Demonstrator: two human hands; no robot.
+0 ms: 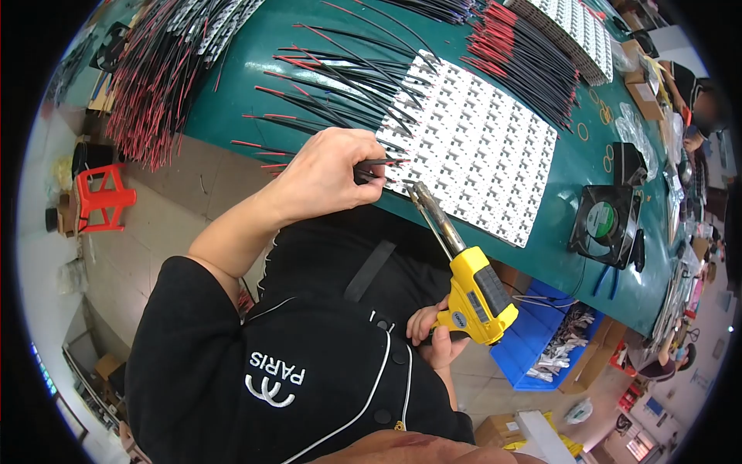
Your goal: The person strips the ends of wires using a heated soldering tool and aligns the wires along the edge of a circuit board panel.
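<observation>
My left hand (332,168) is closed around black wires (371,164) and holds their ends against the near left edge of a white panel of small circuit boards (483,147). My right hand (434,334) grips the handle of a yellow soldering gun (475,298). Its metal tip points up at the panel's edge, close to the wires in my left fingers; whether it touches cannot be made out. More black wires with red ends (325,100) run out from the panel's left side across the green table (239,85).
Bundled red and black wires (147,100) hang over the table's left edge. Another wire bundle (525,62) and stacked white panels (572,35) lie at the back. A black fan (605,220) and blue-handled pliers (607,283) sit at right. A blue bin (533,340) stands below; a red stool (104,197) is left.
</observation>
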